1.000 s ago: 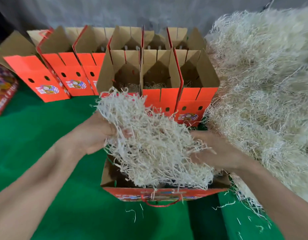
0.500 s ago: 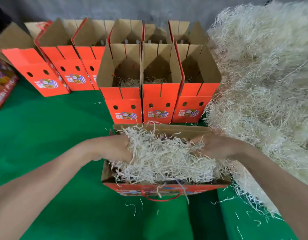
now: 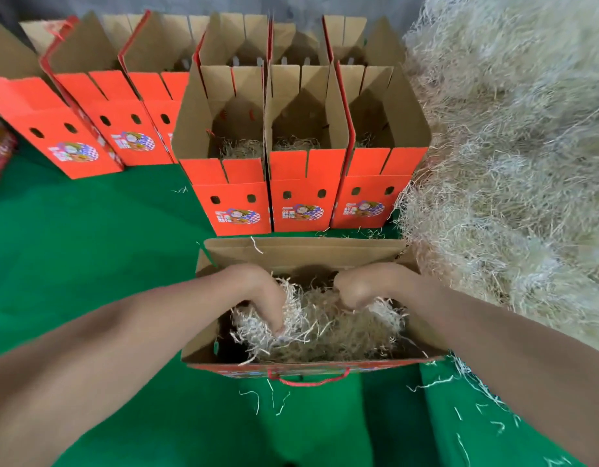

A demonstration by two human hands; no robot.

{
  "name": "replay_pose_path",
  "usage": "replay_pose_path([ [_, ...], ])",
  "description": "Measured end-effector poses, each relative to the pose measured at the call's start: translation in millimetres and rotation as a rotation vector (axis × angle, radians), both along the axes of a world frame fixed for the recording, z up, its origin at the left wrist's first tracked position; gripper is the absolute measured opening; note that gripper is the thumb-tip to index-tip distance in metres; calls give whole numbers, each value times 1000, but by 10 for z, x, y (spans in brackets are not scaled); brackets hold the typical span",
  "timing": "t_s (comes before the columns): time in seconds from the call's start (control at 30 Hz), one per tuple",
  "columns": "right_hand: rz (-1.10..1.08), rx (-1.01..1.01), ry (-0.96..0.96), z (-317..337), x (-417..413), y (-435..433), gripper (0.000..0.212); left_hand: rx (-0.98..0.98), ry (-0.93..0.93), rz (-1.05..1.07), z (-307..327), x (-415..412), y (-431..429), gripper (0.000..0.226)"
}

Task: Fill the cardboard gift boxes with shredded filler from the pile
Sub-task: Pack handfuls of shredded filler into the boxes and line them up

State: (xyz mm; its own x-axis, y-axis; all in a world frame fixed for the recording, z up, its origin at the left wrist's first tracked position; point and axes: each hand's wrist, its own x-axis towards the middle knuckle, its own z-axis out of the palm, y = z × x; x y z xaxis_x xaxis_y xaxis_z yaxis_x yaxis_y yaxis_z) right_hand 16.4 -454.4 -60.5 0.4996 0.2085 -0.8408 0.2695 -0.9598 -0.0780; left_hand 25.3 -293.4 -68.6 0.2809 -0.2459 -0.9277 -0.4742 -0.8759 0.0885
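Left hand (image 3: 257,298) and right hand (image 3: 362,288) curl fingers into pale shredded paper filler (image 3: 325,328) inside open red cardboard gift box (image 3: 305,254). Right grip is partly hidden, probably clutching. Risk: strands snag on fingers and drag out on withdrawal.

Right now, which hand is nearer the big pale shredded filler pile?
Right. The right hand is in the open cardboard box's half beside the pile; the left hand is in the other half.

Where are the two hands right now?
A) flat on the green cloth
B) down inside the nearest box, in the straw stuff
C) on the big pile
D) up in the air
B: the left hand and right hand both reach down into the nearest box, fingers curled into the shredded filler.
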Motion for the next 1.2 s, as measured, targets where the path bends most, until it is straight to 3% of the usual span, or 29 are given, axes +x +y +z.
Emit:
replay_pose_path([
  [0.1, 22, -38, -64, -190, 5, 10, 26, 62, 36, 22, -190, -12, -1, 26],
  [0.2, 48, 24, -153, -174, -19, -51, 6, 39, -35, 28, -149, 4, 51, 45],
  [0.27, 105, 46, -258, -119, -81, -89, 11, -59, -164, -6, -18, 28, 121, 42],
  [0.33, 150, 63, -245, -46, -150, -109, 15, -212, -238, 92, 126, 21, 229, 37],
  [0.37, 172, 52, -188, -17, -180, -115, 15, -308, -221, 251, 193, -8, 290, 32],
  [0.43, 182, 36, -114, 41, -221, -83, 15, -554, -75, 766, 327, -121, 406, 25],
  [0.5, 117, 123, -170, 101, -201, -19, 12, -802, 41, 1231, 455, -284, 475, 47],
  [0.57, 47, 205, -230, 202, -170, 58, 15, -915, 0, 1474, 486, -386, 500, 60],
  [0.63, 43, 238, -278, 304, -157, 117, 18, -950, -28, 1597, 494, -430, 477, 54],
  [0.7, -17, 438, -442, 412, -173, 185, 18, -966, -34, 1632, 485, -445, 446, 39],
  [0.77, -157, 762, -747, 545, -170, 323, 11, -958, -59, 1644, 451, -457, 418, 20],
  [0.83, -199, 883, -945, 633, -81, 497, 29, -937, -88, 1656, 418, -471, 403, 19],
  [0.87, -151, 860, -926, 646, -12, 585, 46, -929, -102, 1648, 417, -477, 399, 21],
  [0.93, -21, 702, -690, 640, 134, 755, 70, -925, -135, 1622, 405, -480, 403, 21],
  [1.0, 71, 638, -529, 592, 228, 859, 57, -930, -154, 1653, 413, -474, 416, 19],
  [1.07, 78, 673, -566, 565, 256, 892, 28, -931, -179, 1687, 391, -449, 445, 21],
  [1.2, -315, 1070, -699, 720, 195, 781, 8, -910, -210, 1662, 331, -448, 491, 28],
])
